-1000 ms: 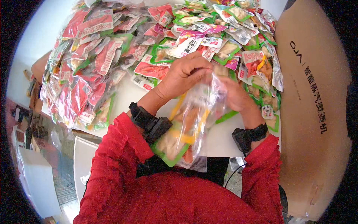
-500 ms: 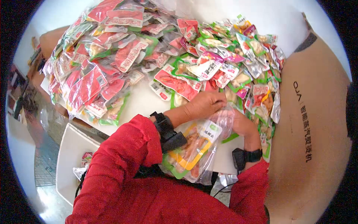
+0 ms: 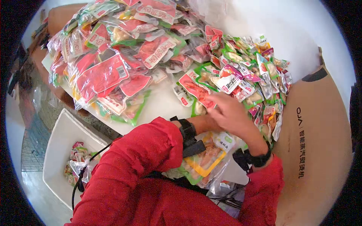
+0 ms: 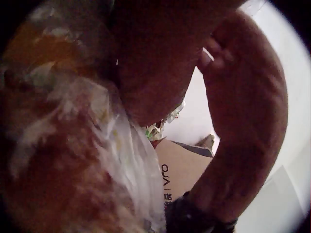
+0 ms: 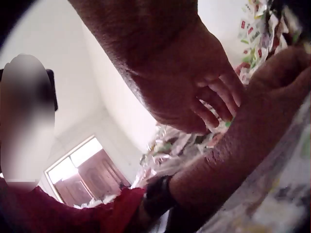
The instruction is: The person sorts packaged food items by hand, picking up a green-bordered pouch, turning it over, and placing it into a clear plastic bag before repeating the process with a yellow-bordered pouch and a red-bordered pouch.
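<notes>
In the head view a clear plastic bag (image 3: 220,160) of food packets hangs over the table's front edge, a yellow-framed packet (image 3: 207,156) showing through it. My left hand (image 5: 284,80) grips the gathered top of this bag; in the head view it is mostly hidden behind the other hand. Crossing over it, my right hand (image 3: 232,115) has its fingers loosely extended, with nothing seen between them. The bag (image 4: 77,145) fills the left side of the left wrist view, close beside the left forearm.
Bagged packets (image 3: 102,75) form a high heap at the left of the white table (image 3: 169,103). Loose packets (image 3: 241,71) are piled behind the hands. A cardboard box (image 3: 313,139) stands at the right, and a white bin (image 3: 56,158) with small packets stands low left.
The right hand has left the bag's top and risen across the left hand. The bag still hangs below. The head view has shifted, so the white bin shows more.
</notes>
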The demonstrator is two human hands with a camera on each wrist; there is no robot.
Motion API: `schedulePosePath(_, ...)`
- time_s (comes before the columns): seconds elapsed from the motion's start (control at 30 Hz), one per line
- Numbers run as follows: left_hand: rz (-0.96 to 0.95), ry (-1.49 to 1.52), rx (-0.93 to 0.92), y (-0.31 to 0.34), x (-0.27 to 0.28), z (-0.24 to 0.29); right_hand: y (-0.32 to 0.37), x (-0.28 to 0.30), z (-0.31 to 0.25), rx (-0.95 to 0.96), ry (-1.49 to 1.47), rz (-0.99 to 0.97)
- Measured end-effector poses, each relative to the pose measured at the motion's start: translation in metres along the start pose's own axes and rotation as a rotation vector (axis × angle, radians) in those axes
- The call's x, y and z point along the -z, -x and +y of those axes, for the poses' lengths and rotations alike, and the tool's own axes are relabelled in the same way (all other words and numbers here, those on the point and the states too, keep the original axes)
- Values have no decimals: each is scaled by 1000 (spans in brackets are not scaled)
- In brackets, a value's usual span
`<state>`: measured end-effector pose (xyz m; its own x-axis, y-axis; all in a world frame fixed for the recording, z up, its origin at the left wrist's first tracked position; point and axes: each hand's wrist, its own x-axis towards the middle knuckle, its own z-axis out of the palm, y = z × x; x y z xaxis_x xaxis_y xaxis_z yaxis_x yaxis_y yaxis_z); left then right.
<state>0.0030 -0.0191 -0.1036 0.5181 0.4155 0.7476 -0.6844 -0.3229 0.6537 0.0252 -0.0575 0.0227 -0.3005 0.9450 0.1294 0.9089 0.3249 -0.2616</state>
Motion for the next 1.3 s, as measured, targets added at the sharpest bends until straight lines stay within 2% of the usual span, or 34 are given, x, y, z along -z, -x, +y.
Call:
schedulePosePath(0.07, -2, -78, -19, 0, 0, 1, -24, -18, -1, 39, 39, -39)
schedulePosePath(0.13, 0, -154, -33, 0, -1, 1, -46, -31, -3, -17, 304, -91)
schedulePosePath(0.3, -13, -335, -63, -2, -1, 2, -64, -40, -14, -126, 500, -91)
schedulePosePath(0.37, -29, -405, -75, -3, -1, 4, -66, -45, -2, -49, 572, -25)
schedulePosePath(0.5, -60, -536, -109, -7, -1, 6, -58, -29, 5, -90, 508, 56)
schedulePosePath(0.57, -86, -594, -128, -9, -1, 6, -47, -14, 18, 35, 516, 218)
schedulePosePath(0.6, -94, -585, -135, -11, -3, 7, -41, -5, 24, 24, 523, 222)
schedulePosePath(0.67, -432, -631, 274, -14, 1, 9, -28, 15, 35, -12, 418, 480)
schedulePosePath(0.7, -442, -627, 266, -15, 3, 10, -18, 26, 38, -21, 425, 485)
schedulePosePath(0.77, -348, -61, 397, -18, 9, 11, 4, 45, 41, -274, 86, 647)
schedulePosePath(0.8, -359, -59, 393, -21, 11, 13, 17, 50, 49, -280, 93, 656)
schedulePosePath(0.87, -180, 24, 609, -28, 11, 22, 44, 49, 72, -563, -528, 685)
schedulePosePath(0.9, -92, 120, 642, -29, 12, 29, 55, 43, 84, -564, -816, 783)
schedulePosePath(0.93, -112, 121, 641, -27, 13, 24, 62, 37, 90, -569, -813, 803)
schedulePosePath(1.0, 8, 411, 679, -27, 18, 15, 74, 20, 105, -479, -1125, 948)
schedulePosePath(1.03, -8, 407, 688, -27, 20, 13, 77, 10, 115, -505, -1125, 996)
schedulePosePath(1.07, 30, 526, 694, -28, 23, 11, 84, 4, 124, -509, -1131, 1012)
schedulePosePath(1.1, 73, 644, 701, -29, 22, 10, 82, -1, 121, -533, -1170, 906)
schedulePosePath(1.13, 68, 636, 713, -31, 18, 18, 80, -7, 116, -554, -1209, 794)
schedulePosePath(1.17, 122, 649, 701, -33, 14, 27, 78, -10, 110, -556, -1221, 799)
schedulePosePath(1.23, 211, 635, 701, -35, 9, 34, 72, -11, 99, -501, -1275, 554)
schedulePosePath(1.3, 277, 631, 726, -35, 10, 30, 67, -18, 96, -419, -1277, 539)
